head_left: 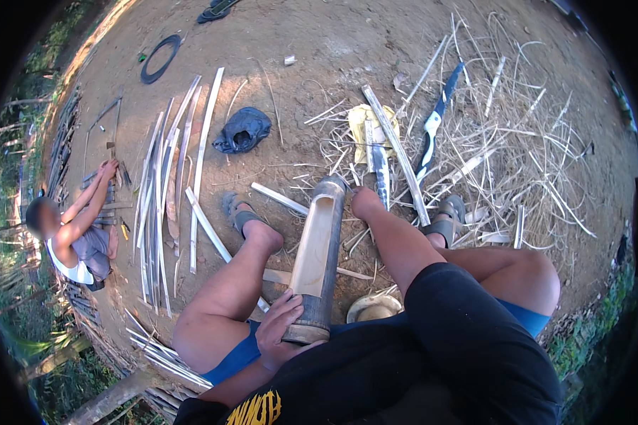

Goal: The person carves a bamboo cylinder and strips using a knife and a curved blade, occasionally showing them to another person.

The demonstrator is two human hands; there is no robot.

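Observation:
A thick bamboo tube [319, 255] with a long opening cut in its side leans between my legs, its far end on the ground side. My left hand [280, 322] wraps round its near end, fingers over the cut wall. My right hand [365, 204] is beside the tube's far end with the fingers closed; a small thin piece pokes up by it, and what it grips is too small to tell. Just beyond that hand, a dark patterned tool handle [381, 177] lies by a yellow cloth [362, 127]. A bamboo strip [397, 152] slants across the cloth.
Bamboo strips [204, 134] lie in a row at left, with a black plastic bag [243, 130] nearby. A long blue-and-white sheathed blade [431, 124] rests among shavings [503, 163] at right. A coil of black hose [161, 59] lies far left. Another person [81, 241] crouches at left.

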